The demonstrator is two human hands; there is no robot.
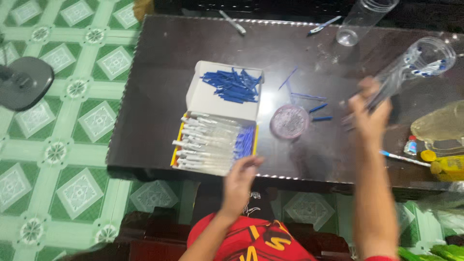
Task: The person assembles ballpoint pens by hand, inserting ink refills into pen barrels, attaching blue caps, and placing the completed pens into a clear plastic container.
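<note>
Dark and shiny, the desk [159, 106] fills the middle of the frame, with a green and white tiled floor [63, 145] on the left side. Near the middle of the desk sits an open box [217, 121]. Its white lid is laid back and holds a heap of small blue caps [233, 85]. The lower part of the box is packed with white pens [208, 144] lying side by side. The left hand [240, 180], low in the middle of the frame, reaches to the lower right corner of the box. Its fingers are a little curled and spread, and its grip has nothing in it. The right hand [369, 112], on the right side of the frame, is closed around a clear plastic jar [415, 65]. The jar is tilted, with its wide end up toward the upper right, and some pens show inside it. Between the box and the right hand lies a round pink lid [289, 122]. A few loose blue caps [316, 108] lie just beside that lid. Another clear jar [360, 21] lies at the top of the frame. A yellow bottle [449, 166] is at the right edge.
</note>
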